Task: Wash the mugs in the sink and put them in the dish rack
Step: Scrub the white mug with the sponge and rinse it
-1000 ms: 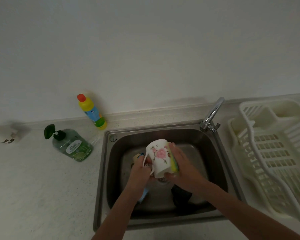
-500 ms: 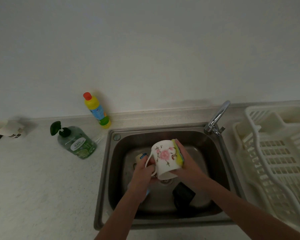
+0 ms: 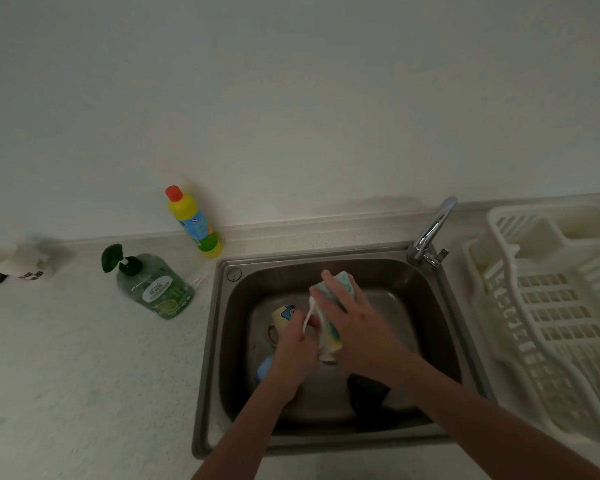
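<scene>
Over the steel sink (image 3: 219, 341), the left hand (image 3: 293, 348) is gripping the white ceramic mug (image 3: 321, 336) by its handle while the right hand (image 3: 357, 327) is pressing a yellow-and-teal sponge (image 3: 340, 289) on it; scrubbing step, rinsing likely next

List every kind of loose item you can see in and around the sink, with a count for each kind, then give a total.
Mugs: 4, white mug, cream mug, blue mug, black mug
Sponges: 1, sponge
Bottles: 2, green soap bottle, yellow bottle
Dish racks: 1, dish rack
Total: 8
</scene>
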Motion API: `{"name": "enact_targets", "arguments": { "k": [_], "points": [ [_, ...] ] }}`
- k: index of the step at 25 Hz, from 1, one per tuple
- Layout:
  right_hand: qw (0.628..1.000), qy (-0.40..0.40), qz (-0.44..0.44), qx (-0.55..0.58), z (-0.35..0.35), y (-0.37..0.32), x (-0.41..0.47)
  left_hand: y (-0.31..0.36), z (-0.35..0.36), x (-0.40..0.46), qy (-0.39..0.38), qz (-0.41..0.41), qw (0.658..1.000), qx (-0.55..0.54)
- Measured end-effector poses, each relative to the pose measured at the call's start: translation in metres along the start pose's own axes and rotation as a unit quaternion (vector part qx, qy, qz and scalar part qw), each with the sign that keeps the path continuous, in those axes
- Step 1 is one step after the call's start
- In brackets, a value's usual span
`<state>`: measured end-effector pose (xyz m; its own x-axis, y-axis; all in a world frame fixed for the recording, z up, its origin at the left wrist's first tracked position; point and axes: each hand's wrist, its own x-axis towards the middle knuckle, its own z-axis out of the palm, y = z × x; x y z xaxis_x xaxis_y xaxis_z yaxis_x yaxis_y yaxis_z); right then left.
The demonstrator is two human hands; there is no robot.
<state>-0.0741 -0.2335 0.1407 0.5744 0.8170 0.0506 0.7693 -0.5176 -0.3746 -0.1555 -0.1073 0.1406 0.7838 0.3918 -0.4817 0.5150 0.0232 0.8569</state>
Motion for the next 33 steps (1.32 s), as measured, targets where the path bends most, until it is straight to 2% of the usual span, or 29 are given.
{"name": "enact_targets", "arguments": {
  "k": [2, 5, 6, 8, 10, 11, 13, 14, 16, 17, 19, 21, 23, 24, 26, 27, 28, 29, 30, 31, 33],
  "points": [
    [0.993, -0.036, 0.060, 0.094, -0.008, 0.009, 0.008, 0.003, -0.004, -0.001, 0.010, -0.018, 0.998, -0.055],
    [0.951, -0.073, 0.150, 0.260, -0.008, 0.013, 0.004, 0.001, -0.010, -0.001, 0.030, -0.054, 0.980, -0.189],
    [0.957, -0.067, 0.137, 0.248, -0.004, 0.008, -0.002, 0.000, -0.012, 0.000, 0.043, -0.057, 0.979, -0.190],
    [0.992, -0.020, 0.045, 0.116, 0.012, -0.002, -0.013, -0.004, -0.011, 0.004, 0.075, -0.049, 0.991, -0.103],
    [0.999, 0.018, -0.038, -0.012, 0.021, -0.007, -0.014, -0.001, -0.009, 0.001, 0.049, -0.023, 0.998, -0.013],
    [0.999, 0.015, -0.030, -0.018, 0.017, -0.007, -0.008, 0.001, -0.008, -0.003, 0.021, -0.016, 1.000, -0.008],
    [0.996, -0.017, 0.037, 0.077, 0.010, 0.002, 0.005, 0.004, -0.013, -0.007, -0.007, -0.028, 0.998, -0.052],
    [0.979, -0.045, 0.083, 0.180, 0.006, 0.009, 0.009, 0.006, -0.017, -0.009, -0.004, -0.042, 0.995, -0.091],
    [0.905, -0.056, 0.168, 0.386, 0.005, 0.018, 0.005, 0.005, -0.025, -0.008, 0.015, -0.059, 0.983, -0.173],
    [0.894, -0.045, 0.179, 0.408, 0.007, 0.017, 0.000, 0.005, -0.028, -0.005, 0.025, -0.061, 0.978, -0.198],
    [0.942, -0.026, 0.129, 0.308, 0.015, 0.006, -0.013, 0.003, -0.028, 0.003, 0.055, -0.056, 0.986, -0.148],
    [0.993, 0.021, 0.022, 0.117, 0.021, -0.007, -0.018, 0.001, -0.022, 0.006, 0.055, -0.030, 0.997, -0.047],
    [0.998, 0.041, -0.042, -0.023, 0.015, -0.010, -0.012, -0.001, -0.014, 0.003, 0.000, -0.002, 1.000, -0.006],
    [0.998, 0.035, -0.039, -0.038, 0.010, -0.007, -0.007, -0.001, -0.011, 0.001, -0.025, 0.000, 1.000, -0.002],
    [1.000, 0.002, 0.009, 0.025, 0.000, 0.006, 0.000, 0.000, -0.011, -0.001, -0.047, -0.017, 0.999, -0.019],
    [0.993, -0.028, 0.057, 0.102, -0.003, 0.012, 0.001, 0.001, -0.012, -0.001, -0.047, -0.032, 0.997, -0.053],
    [0.968, -0.054, 0.111, 0.217, -0.004, 0.018, 0.000, 0.000, -0.014, -0.001, -0.042, -0.046, 0.993, -0.102],
    [0.921, -0.063, 0.165, 0.347, -0.004, 0.020, -0.001, 0.000, -0.015, 0.000, -0.036, -0.056, 0.985, -0.157],
    [0.883, -0.051, 0.195, 0.424, -0.004, 0.019, -0.003, 0.000, -0.016, 0.001, -0.023, -0.061, 0.980, -0.189],
    [0.876, -0.037, 0.199, 0.437, 0.000, 0.017, -0.005, 0.000, -0.017, 0.005, -0.003, -0.062, 0.981, -0.183],
    [0.946, -0.027, 0.144, 0.290, 0.010, 0.011, -0.012, 0.001, -0.014, 0.012, 0.037, -0.045, 0.995, -0.083]
  ]
}}
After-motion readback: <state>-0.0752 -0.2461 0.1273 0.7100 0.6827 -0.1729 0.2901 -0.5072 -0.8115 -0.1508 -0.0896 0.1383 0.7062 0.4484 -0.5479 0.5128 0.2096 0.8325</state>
